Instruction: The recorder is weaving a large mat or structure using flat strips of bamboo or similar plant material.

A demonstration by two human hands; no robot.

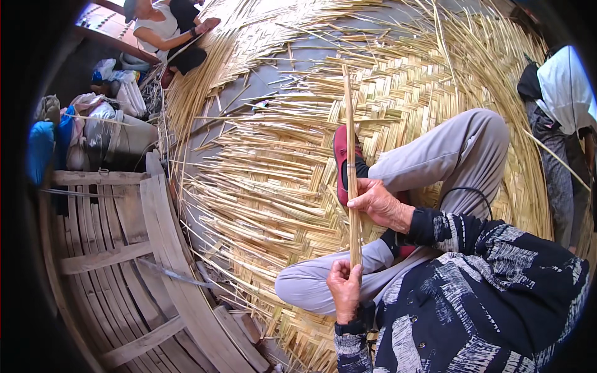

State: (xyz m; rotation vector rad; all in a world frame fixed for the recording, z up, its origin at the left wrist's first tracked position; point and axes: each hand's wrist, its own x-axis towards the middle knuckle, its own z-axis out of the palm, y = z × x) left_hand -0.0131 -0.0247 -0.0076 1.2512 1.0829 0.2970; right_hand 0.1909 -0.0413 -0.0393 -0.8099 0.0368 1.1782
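Observation:
A long, flat split-reed strip [351, 133] stands nearly upright in the picture, in front of my folded legs. Its lower end sits in my left hand [344, 291], thumb and fingers closed around it. Higher up, my right hand [380, 204] pinches the same strip, thumb lying on its face. The far end reaches over a woven reed mat [410, 81], on which I sit cross-legged. A red shoe [340, 165] on my foot shows just behind the strip.
Loose reed ends [249, 180] fan out along the mat's left side. A slatted wooden frame [161, 230] stands at lower left, with bags [112, 133] behind it. One person [163, 28] crouches at the far left, handling reeds; another [559, 93] bends at the right edge.

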